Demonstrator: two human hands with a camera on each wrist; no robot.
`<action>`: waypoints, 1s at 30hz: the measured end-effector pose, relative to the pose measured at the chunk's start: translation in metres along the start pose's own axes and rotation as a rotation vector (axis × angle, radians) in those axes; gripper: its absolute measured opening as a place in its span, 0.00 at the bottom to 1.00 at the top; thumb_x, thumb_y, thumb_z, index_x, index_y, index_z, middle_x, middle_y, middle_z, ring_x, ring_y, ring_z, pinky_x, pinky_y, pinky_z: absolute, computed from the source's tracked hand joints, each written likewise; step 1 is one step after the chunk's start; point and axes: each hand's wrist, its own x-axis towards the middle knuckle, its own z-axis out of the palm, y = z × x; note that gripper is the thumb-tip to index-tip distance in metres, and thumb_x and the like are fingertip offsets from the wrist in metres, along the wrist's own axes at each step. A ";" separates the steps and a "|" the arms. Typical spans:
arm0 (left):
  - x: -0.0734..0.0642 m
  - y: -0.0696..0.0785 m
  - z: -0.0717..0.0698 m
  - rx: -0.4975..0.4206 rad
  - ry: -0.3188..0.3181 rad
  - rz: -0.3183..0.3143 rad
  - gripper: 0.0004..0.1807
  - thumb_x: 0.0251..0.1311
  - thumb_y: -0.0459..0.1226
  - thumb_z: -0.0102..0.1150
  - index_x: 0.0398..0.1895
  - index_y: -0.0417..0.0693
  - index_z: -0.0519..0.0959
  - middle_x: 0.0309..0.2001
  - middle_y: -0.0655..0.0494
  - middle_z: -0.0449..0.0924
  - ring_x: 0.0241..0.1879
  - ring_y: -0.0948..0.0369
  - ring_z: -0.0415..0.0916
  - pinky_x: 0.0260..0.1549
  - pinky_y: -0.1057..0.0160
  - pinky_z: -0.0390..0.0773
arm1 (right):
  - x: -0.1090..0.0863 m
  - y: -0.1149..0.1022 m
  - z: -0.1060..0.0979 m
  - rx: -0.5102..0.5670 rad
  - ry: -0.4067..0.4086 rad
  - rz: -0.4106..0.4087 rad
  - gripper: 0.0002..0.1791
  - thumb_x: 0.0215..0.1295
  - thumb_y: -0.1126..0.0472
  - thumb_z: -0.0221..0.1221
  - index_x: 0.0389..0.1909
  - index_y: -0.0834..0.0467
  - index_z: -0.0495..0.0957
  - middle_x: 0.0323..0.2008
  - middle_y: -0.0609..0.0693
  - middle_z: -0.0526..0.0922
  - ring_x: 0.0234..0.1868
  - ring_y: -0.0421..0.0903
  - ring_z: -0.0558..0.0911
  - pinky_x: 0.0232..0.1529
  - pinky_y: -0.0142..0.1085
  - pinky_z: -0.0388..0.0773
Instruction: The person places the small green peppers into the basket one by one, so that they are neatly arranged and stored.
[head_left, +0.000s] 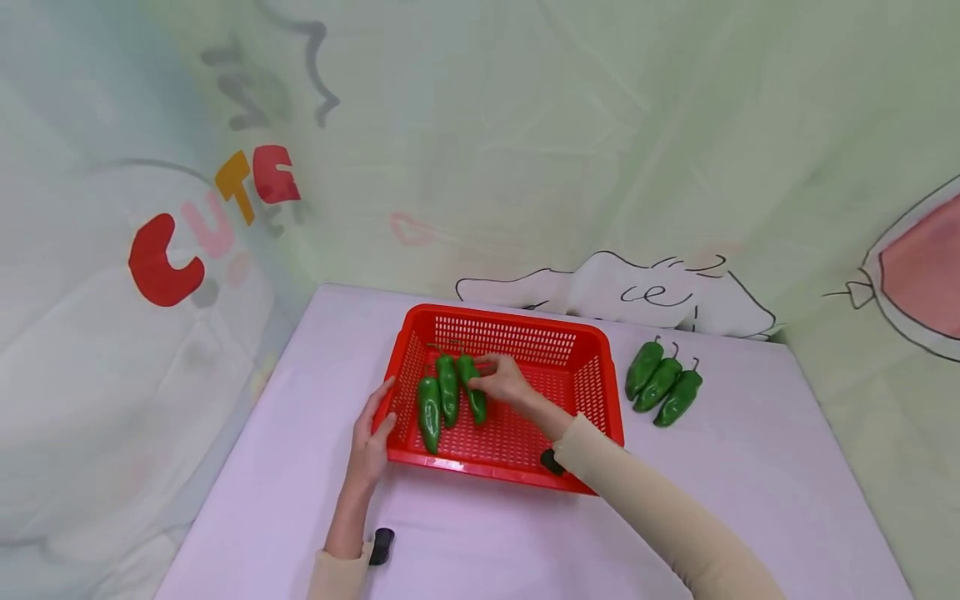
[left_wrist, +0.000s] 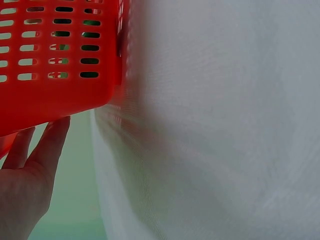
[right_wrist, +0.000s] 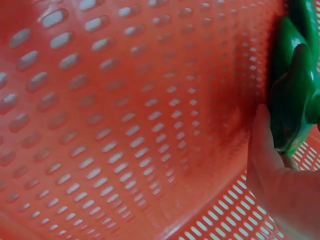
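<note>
"Why is the left hand (head_left: 366,450) at the basket (head_left: 483,469)?"

"To steady it, I'd judge. The fingers are fairly straight, thumb spread away, tips against the left rim."

"And the right hand (head_left: 502,380)?"

"Nearly closed, pinching a pepper (head_left: 474,402) by its stem half, inside the basket. Holding it there probably helps set it alongside the two peppers (head_left: 447,392) on its left, stems likewise toward the far wall."

"Where is there room?"

"To the right: open basket floor runs from the pinched one to the right wall. Leftward it's tighter; the outermost lies near the left wall. The right arm crosses the near rim, so that edge could catch the sleeve. Three more peppers (head_left: 660,385) lie on the table (head_left: 757,467), beyond the right rim."
</note>
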 end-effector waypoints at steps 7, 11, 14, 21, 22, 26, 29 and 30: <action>0.001 0.002 0.000 0.024 0.004 -0.004 0.29 0.70 0.29 0.45 0.74 0.48 0.62 0.74 0.50 0.60 0.75 0.52 0.51 0.69 0.44 0.58 | 0.005 0.003 0.009 -0.007 0.005 -0.010 0.28 0.57 0.72 0.64 0.60 0.73 0.69 0.52 0.70 0.78 0.50 0.61 0.81 0.43 0.44 0.84; 0.000 0.013 0.001 0.027 -0.004 -0.021 0.29 0.69 0.27 0.44 0.74 0.43 0.62 0.74 0.46 0.59 0.75 0.49 0.51 0.68 0.44 0.59 | 0.005 0.003 0.013 0.016 0.026 -0.009 0.30 0.54 0.74 0.65 0.59 0.73 0.68 0.52 0.71 0.77 0.50 0.63 0.81 0.42 0.46 0.85; -0.004 0.029 0.001 0.031 -0.011 -0.029 0.29 0.68 0.25 0.44 0.73 0.38 0.61 0.73 0.42 0.59 0.74 0.46 0.51 0.68 0.43 0.59 | 0.006 0.003 0.015 0.011 0.042 -0.009 0.31 0.52 0.75 0.66 0.59 0.72 0.69 0.51 0.70 0.78 0.49 0.62 0.81 0.40 0.46 0.85; -0.006 0.037 0.002 0.038 -0.015 -0.033 0.28 0.68 0.25 0.43 0.73 0.38 0.61 0.73 0.42 0.60 0.74 0.47 0.51 0.68 0.43 0.58 | 0.004 0.002 0.015 -0.017 0.068 -0.008 0.33 0.50 0.74 0.69 0.58 0.71 0.69 0.47 0.69 0.80 0.46 0.60 0.83 0.39 0.44 0.85; -0.006 0.036 0.002 0.032 -0.015 -0.029 0.28 0.68 0.25 0.43 0.73 0.38 0.61 0.73 0.42 0.60 0.74 0.47 0.51 0.68 0.42 0.58 | 0.004 0.002 0.015 -0.005 0.070 0.003 0.32 0.50 0.74 0.69 0.58 0.71 0.70 0.47 0.69 0.80 0.46 0.60 0.83 0.40 0.44 0.85; -0.005 0.030 0.003 0.019 -0.010 -0.016 0.29 0.68 0.26 0.43 0.73 0.39 0.61 0.73 0.43 0.59 0.74 0.46 0.50 0.68 0.42 0.57 | 0.004 0.002 0.013 0.016 0.071 0.040 0.32 0.51 0.72 0.70 0.58 0.71 0.70 0.49 0.69 0.79 0.47 0.59 0.83 0.41 0.44 0.85; -0.001 0.015 0.002 0.028 0.000 -0.022 0.29 0.69 0.26 0.43 0.74 0.42 0.61 0.73 0.45 0.59 0.75 0.48 0.50 0.68 0.42 0.57 | 0.003 0.001 0.011 -0.043 0.056 0.027 0.32 0.51 0.70 0.71 0.57 0.71 0.71 0.49 0.68 0.80 0.46 0.58 0.83 0.40 0.42 0.85; 0.000 0.010 0.001 0.035 0.002 -0.026 0.29 0.69 0.26 0.43 0.74 0.42 0.61 0.74 0.46 0.59 0.75 0.48 0.50 0.69 0.42 0.57 | 0.002 0.000 0.010 -0.074 0.049 0.020 0.32 0.51 0.70 0.71 0.57 0.71 0.71 0.49 0.68 0.80 0.47 0.58 0.83 0.40 0.42 0.85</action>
